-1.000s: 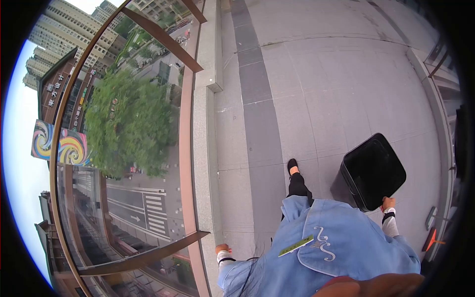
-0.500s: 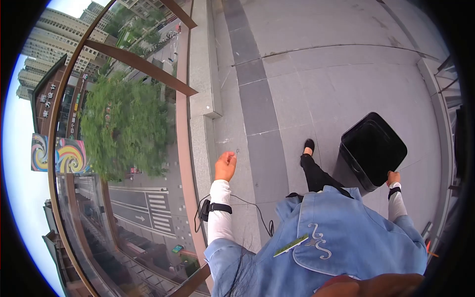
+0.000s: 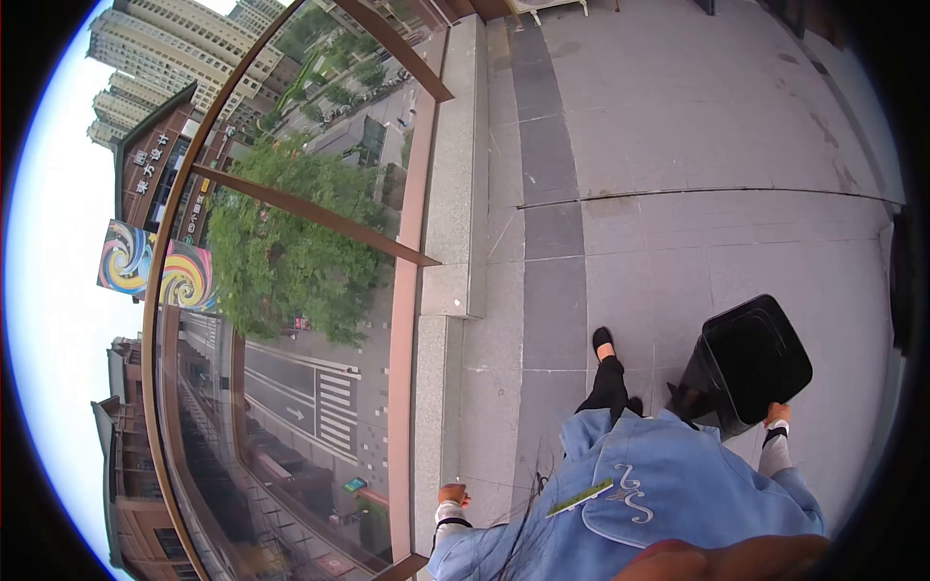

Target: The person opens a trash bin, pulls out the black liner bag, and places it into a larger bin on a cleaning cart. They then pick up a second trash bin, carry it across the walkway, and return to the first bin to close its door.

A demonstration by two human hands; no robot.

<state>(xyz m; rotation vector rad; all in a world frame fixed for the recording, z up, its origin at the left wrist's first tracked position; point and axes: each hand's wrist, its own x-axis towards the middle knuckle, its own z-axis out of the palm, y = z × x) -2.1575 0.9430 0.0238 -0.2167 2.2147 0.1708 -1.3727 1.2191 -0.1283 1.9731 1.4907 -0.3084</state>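
Observation:
A black, deep, square-mouthed bin (image 3: 712,382) is at my right side, its open top facing up and its inside dark. My right hand (image 3: 777,413) is closed on the near right edge of its rim. Low in the view, my left hand (image 3: 452,494) hangs beside the stone ledge (image 3: 441,387), its fingers curled in with nothing seen in them. White sleeves and black wrist bands show at both wrists. I wear a blue smock (image 3: 678,474) with white embroidery and a green-and-white tag (image 3: 581,497).
Grey tiled floor (image 3: 659,261) stretches ahead, with a darker strip (image 3: 553,261) and a narrow seam across it. To the left runs a glass railing with brown posts (image 3: 320,215), with a tree, a road and buildings beyond. My black shoe (image 3: 603,341) is stepping forward. Dark objects line the right edge.
I have moved forward along the walkway. My left hand has swung down and back from in front of me. The bin is still in my right hand and sits lower in view.

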